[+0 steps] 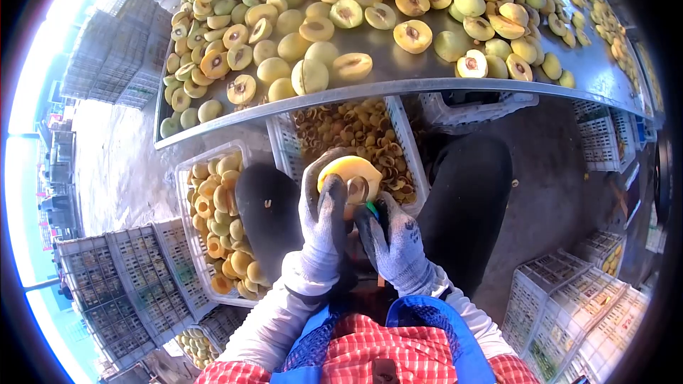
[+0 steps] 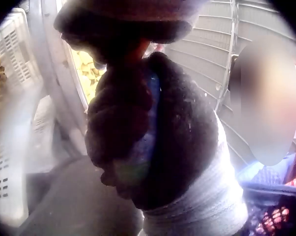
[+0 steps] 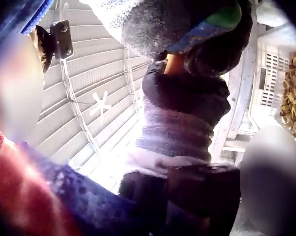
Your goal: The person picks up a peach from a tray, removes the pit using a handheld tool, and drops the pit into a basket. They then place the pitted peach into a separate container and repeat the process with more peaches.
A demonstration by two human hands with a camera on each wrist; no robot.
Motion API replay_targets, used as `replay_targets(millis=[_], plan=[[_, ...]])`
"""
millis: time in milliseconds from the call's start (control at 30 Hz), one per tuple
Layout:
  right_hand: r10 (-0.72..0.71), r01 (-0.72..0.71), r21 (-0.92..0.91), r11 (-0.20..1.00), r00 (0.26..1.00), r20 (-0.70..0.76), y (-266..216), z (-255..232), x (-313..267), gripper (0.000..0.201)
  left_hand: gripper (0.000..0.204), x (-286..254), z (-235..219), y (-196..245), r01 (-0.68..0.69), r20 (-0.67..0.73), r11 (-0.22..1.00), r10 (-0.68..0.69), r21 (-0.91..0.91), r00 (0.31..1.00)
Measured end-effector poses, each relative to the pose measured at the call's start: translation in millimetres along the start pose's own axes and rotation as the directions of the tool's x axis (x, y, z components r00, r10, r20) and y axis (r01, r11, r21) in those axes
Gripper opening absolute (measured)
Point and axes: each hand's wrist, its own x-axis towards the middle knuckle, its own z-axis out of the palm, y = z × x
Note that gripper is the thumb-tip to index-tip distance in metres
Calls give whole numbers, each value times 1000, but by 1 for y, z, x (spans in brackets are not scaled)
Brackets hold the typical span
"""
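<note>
Fruit half (image 1: 350, 166) under inspection sits near the centre of the head view, on the near side of the metal table (image 1: 409, 71) that spans 12 o'clock. We find both hands occupied and close together: the left hand (image 1: 322, 210), at 7 o'clock of the fruit, is clamped round it, while the right hand (image 1: 402, 243), at 5 o'clock, grips a green-and-blue-handled tool (image 1: 372, 209) whose metal loop (image 1: 368, 188) lies at the cut face. We judge the step to be scooping out the stone area. For sound work, we advise a firm cradle from the left hand, clear of the loop's path, and a short turning stroke, shallow enough to spare the flesh. As to condition, we record warm yellow colouring, a smooth rounded outline and a brownish patch within the loop; the depth of cut we cannot tell, and the dark wrist views do not settle it. We note hollowed halves (image 1: 233, 265) in a white crate (image 1: 196, 242) at 8 o'clock and brown scraps (image 1: 345, 131) in another at 12 o'clock, beneath the table.
</note>
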Motion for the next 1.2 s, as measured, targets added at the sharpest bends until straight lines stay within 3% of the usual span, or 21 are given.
replay_targets(millis=[100,200,300,367,433,467,567,633,667,700,733,767,800,833,867,933,1000,1067,1133,1200], plan=[[56,-57,15,998,997,49,0,1,-1,22,48,-8,6,0,-73,-66,997,71,-29,995],[-12,12,-22,1000,1000,-5,1,5,-7,23,46,-11,2,-6,-147,-57,987,151,69,987],[-76,75,27,997,997,33,5,5,-9,25,44,-13,0,-9,-155,-59,987,158,50,986],[-266,269,-90,959,963,42,18,3,-15,24,44,-11,1,-1,-120,1,991,120,52,993],[-341,343,-128,931,939,35,28,2,-17,23,47,-8,1,-5,-68,71,997,65,36,995],[-378,378,-147,914,925,31,34,2,-19,23,48,-6,-1,-5,21,137,1000,-17,-22,990],[-229,231,-56,971,973,32,46,4,-24,23,54,9,0,8,321,352,925,-238,-202,906],[-294,297,-185,937,955,45,53,6,-25,25,46,17,4,23,385,326,915,-330,-121,886],[-150,147,33,989,984,93,51,5,-24,26,43,18,6,22,383,278,920,-349,-79,895],[-2,-31,236,971,990,138,49,5,-23,27,37,19,6,11,267,236,962,-249,-47,939],[243,-422,598,681,901,359,39,0,-22,28,37,16,7,9,143,213,989,-131,-40,968],[168,-553,733,396,829,534,31,-3,-19,30,37,16,8,4,41,232,998,-29,-47,972],[83,-696,717,24,716,693,23,-6,-17,33,37,14,8,0,-55,248,997,67,-56,967],[-3,-787,557,-264,578,816,15,-10,-14,37,40,13,6,2,32,293,998,-13,-61,956],[-99,-806,489,-333,545,832,15,-10,-14,41,40,13,3,1,140,342,983,-93,-116,935],[-128,-804,423,-418,513,849,18,-5,-16,45,41,15,-3,1,346,438,915,-230,-206,869],[-170,-798,387,-463,508,845,24,1,-16,47,41,4,3,-9,487,352,764,-357,-424,865],[-216,-797,370,-477,514,830,33,7,-19,47,43,-3,2,-14,529,288,731,-444,-432,849],[-110,-796,432,-423,518,848,37,12,-22,47,42,-7,4,-20,558,163,702,-550,-442,819],[7,-808,476,-348,505,863,38,14,-24,47,41,-8,-4,-24,470,143,822,-448,-321,882]])
